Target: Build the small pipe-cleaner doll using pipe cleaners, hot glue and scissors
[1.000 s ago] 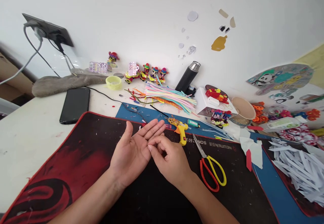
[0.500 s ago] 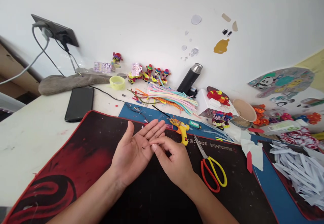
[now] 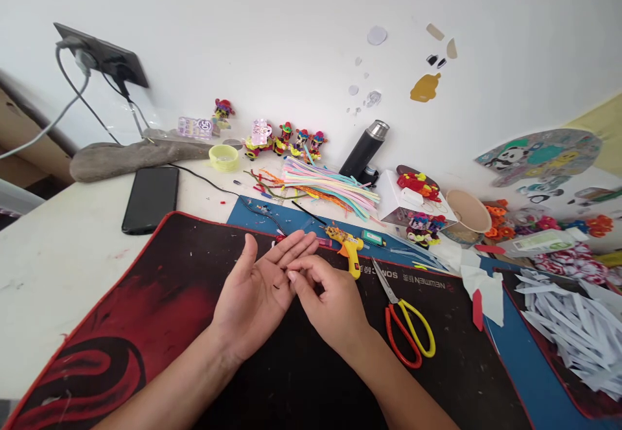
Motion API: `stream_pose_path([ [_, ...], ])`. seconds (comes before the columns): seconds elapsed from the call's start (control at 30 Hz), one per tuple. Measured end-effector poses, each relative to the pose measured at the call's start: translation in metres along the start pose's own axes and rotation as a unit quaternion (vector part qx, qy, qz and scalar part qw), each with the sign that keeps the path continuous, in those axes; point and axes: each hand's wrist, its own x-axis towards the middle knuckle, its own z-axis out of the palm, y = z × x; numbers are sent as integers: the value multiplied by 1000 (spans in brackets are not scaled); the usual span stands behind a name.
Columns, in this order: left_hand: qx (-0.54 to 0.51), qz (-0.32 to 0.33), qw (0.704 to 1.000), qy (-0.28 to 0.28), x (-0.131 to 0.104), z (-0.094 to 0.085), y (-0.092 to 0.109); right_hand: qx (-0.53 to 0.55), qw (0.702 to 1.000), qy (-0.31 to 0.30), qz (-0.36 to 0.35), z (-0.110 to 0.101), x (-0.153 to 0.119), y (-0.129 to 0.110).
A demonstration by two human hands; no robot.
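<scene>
My left hand [image 3: 260, 291] is held palm up, fingers stretched out and thumb raised. A tiny dark sliver [image 3: 276, 286] lies on its palm. Over the left hand's fingers, my right hand [image 3: 328, 297] has thumb and forefinger pinched together; whatever may be between them is too small to make out. Just beyond the hands sits a yellow hot glue gun [image 3: 350, 252]. To the right of my right hand, scissors [image 3: 402, 316] with one red and one yellow handle lie on the black and red desk mat [image 3: 184, 281].
A black phone [image 3: 150, 200] lies at the left. Toward the wall are pastel pipe cleaners [image 3: 325, 181], a tape roll [image 3: 224, 157], small fuzzy figures [image 3: 284, 138] and a black flask [image 3: 364, 151]. White paper strips [image 3: 571, 333] are heaped at the right.
My right fingertips have shifted very slightly over the left hand. The left palm stays up with the dark sliver on it. The view has moved a little.
</scene>
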Motion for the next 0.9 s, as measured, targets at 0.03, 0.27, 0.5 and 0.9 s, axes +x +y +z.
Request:
stream_pose_path([
  [0.03,4,0,1000,0,0,0,-1,-17,1000,2,-7,1,1,-1],
  [0.27,50,3,999,-10,0,-5,-4,-85,996,-22,-26,8,1,1],
  [0.5,62,2,998,1,-1,-5,-5,-98,994,-25,-28,10,2,2],
  [0.9,21,63,998,24,-2,1,19,39,997,-57,40,4,-8,7],
])
